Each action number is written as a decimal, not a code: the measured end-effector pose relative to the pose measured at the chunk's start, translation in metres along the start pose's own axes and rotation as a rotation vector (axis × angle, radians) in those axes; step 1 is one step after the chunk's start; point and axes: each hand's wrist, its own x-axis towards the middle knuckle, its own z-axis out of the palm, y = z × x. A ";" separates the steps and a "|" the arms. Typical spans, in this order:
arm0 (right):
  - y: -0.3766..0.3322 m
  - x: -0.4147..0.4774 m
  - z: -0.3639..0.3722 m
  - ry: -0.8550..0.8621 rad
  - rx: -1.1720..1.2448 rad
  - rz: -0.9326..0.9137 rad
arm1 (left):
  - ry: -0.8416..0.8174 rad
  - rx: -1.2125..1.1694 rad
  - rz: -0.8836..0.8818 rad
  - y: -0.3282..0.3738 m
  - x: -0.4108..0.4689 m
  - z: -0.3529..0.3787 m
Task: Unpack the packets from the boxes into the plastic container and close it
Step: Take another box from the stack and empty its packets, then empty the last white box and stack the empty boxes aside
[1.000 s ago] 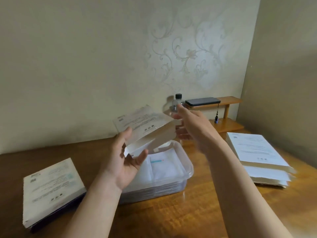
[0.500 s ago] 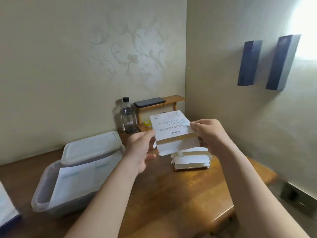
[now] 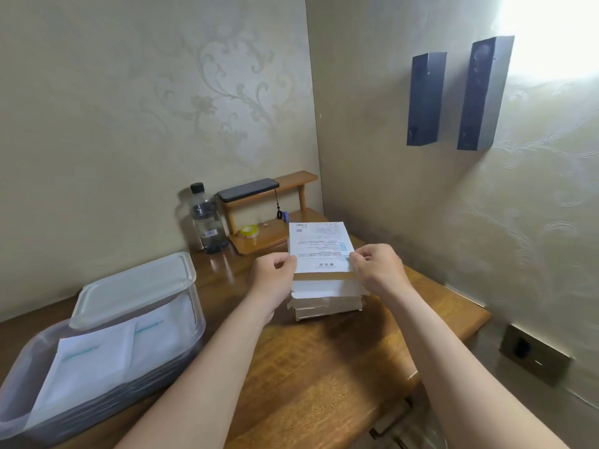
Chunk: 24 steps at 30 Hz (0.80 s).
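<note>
A flat white cardboard box with printed text lies on top of a small stack of similar opened boxes on the wooden table, right of centre. My left hand pinches its left edge and my right hand pinches its right edge. At the lower left stands the clear plastic container, with white packets lying inside. Its white lid rests tilted across the container's far end.
A water bottle stands by the back wall beside a small wooden shelf carrying a dark phone and a tape roll. Walls close in behind and to the right. The table's edge runs down the right.
Both hands carried the box from above the container to the right and lowered it onto the stack. The view swung right with them.
</note>
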 end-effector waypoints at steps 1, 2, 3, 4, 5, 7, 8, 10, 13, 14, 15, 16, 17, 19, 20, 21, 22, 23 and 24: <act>0.001 0.001 0.001 -0.006 -0.001 0.000 | -0.005 0.005 -0.004 -0.002 0.001 0.001; 0.002 0.001 0.003 -0.012 -0.001 -0.003 | -0.005 0.009 -0.011 -0.005 0.001 0.002; 0.002 0.001 0.005 -0.018 -0.004 -0.004 | -0.001 0.014 -0.021 -0.007 0.002 0.003; 0.002 0.002 0.006 -0.017 -0.011 -0.008 | 0.010 0.022 -0.024 -0.009 0.003 0.004; 0.001 0.002 0.007 -0.016 -0.020 -0.012 | 0.023 0.024 -0.022 -0.012 0.005 0.004; -0.002 0.002 0.008 -0.017 -0.025 -0.021 | 0.032 0.030 -0.015 -0.016 0.007 0.006; -0.003 0.002 0.008 -0.020 -0.022 -0.016 | 0.031 0.033 -0.018 -0.016 0.007 0.006; -0.003 0.003 0.008 -0.028 -0.023 -0.001 | 0.024 0.034 -0.030 -0.016 0.007 0.006; -0.004 0.003 0.007 -0.033 -0.027 0.015 | 0.011 0.017 -0.059 -0.016 0.008 0.006; -0.005 0.002 0.006 -0.033 -0.026 0.023 | 0.013 0.005 -0.068 -0.015 0.008 0.005; -0.006 0.003 0.005 -0.030 -0.028 0.017 | 0.016 -0.009 -0.074 -0.014 0.008 0.004; -0.008 0.003 0.003 -0.020 -0.037 0.010 | 0.022 -0.023 -0.077 -0.013 0.009 0.003; -0.011 0.002 0.001 0.005 -0.054 -0.009 | 0.030 -0.032 -0.073 -0.011 0.009 0.001; -0.019 -0.003 -0.004 0.070 -0.111 -0.057 | 0.050 -0.031 -0.062 -0.008 0.007 -0.005; -0.024 -0.006 -0.006 0.101 -0.139 -0.087 | 0.053 -0.035 -0.057 -0.006 0.004 -0.009; -0.031 -0.010 -0.008 0.124 -0.161 -0.122 | 0.055 -0.045 -0.049 -0.004 0.001 -0.014; -0.040 -0.016 -0.010 0.130 -0.173 -0.146 | 0.059 -0.054 -0.044 -0.001 -0.002 -0.020; -0.050 -0.021 -0.011 0.123 -0.172 -0.169 | 0.070 -0.059 -0.033 0.003 -0.007 -0.027; -0.059 -0.026 -0.011 0.105 -0.161 -0.184 | 0.089 -0.063 -0.017 0.005 -0.009 -0.036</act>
